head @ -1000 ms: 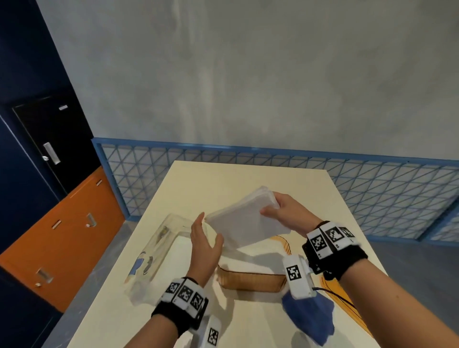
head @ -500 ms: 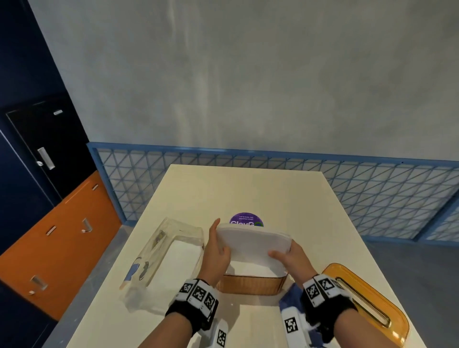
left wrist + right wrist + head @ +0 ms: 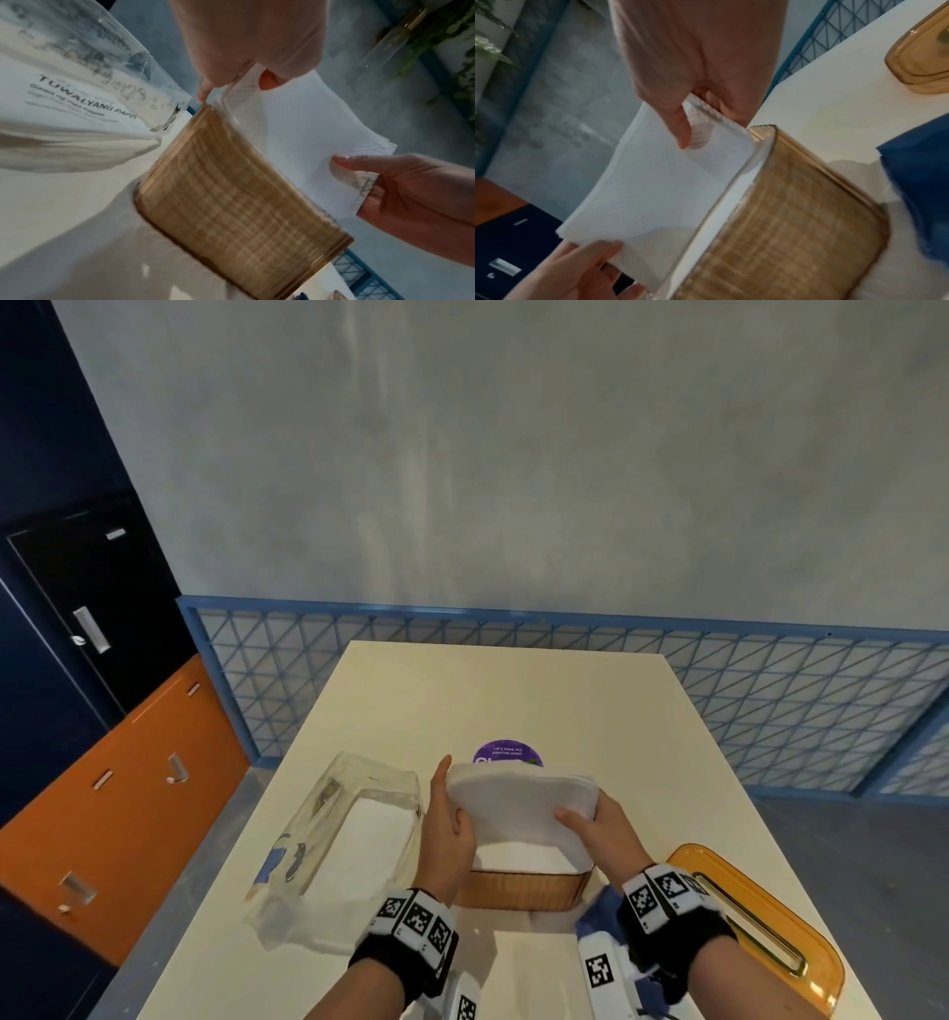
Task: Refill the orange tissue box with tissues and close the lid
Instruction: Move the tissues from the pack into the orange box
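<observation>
Both hands hold a stack of white tissues (image 3: 518, 806) tilted over the open orange tissue box (image 3: 518, 891), its near edge dipping into the box mouth. My left hand (image 3: 447, 819) grips the stack's left end, thumb on top. My right hand (image 3: 598, 829) pinches the right end. In the left wrist view the left hand (image 3: 235, 85) pinches the tissues (image 3: 295, 132) above the ribbed box (image 3: 231, 203). The right wrist view shows the right hand (image 3: 706, 125) pinching the tissues (image 3: 654, 182) at the box (image 3: 782, 233) rim. The orange lid (image 3: 755, 932) lies on the table at the right.
A clear plastic tissue pack (image 3: 339, 839) with white tissues inside lies left of the box. A purple round sticker (image 3: 506, 755) sits behind the stack. A blue cloth (image 3: 598, 909) lies between box and lid. The table's (image 3: 513, 690) far half is bare; a blue mesh fence stands behind it.
Both hands brought the tissue stack down from mid-air, nearer to me, onto the box mouth. In the last half second it moved only slightly.
</observation>
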A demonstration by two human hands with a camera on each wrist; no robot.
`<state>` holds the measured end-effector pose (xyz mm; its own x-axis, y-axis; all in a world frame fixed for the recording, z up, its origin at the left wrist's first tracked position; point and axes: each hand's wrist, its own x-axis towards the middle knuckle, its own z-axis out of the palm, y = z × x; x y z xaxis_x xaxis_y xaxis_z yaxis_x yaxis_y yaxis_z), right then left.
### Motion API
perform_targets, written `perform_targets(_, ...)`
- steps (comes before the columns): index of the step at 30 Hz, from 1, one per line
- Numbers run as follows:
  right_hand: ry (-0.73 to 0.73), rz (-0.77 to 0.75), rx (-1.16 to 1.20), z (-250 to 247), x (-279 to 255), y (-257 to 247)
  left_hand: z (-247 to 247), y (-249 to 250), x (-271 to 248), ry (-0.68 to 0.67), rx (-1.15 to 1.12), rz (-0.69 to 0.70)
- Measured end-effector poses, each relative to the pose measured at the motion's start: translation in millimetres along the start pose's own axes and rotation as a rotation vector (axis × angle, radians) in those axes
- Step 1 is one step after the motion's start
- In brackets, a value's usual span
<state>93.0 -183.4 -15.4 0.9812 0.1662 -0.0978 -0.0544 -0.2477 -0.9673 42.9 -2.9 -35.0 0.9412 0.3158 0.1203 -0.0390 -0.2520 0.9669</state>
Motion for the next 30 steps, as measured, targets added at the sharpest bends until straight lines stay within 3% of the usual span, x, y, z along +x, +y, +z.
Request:
perform_targets(5,0.016,-0.01,0.039,-6.5,4.6,-6.9,-2.7,12.3,9.0,0.032,-0.007,0.034)
perform_targets(10,-0.002,0.051,-0.042,-5.8,5.3,7.9,-0.2,5.9,7.1,-0.066,0.082,-0.016)
perform_targets(14,0.05,0.032,-0.09,-9.4,11.9,-0.3,0.1,11.6,15.3,0.004,0.093,-0.021)
perform_targets(17,0.056,0.105,-0.19,-9.5,19.6,-1.0,1.1,10.7,23.5,0.045,0.176,-0.137)
perform_targets(21,-0.007,0.211,-0.491,-3.7,18.4,4.9,3.7,3.2,22.7,-0.046,0.504,-0.347)
perform_targets(30,0.06,0.207,-0.612,13.3,7.8,7.0,5.0,-5.8,18.8,-0.063,0.714,-0.272)
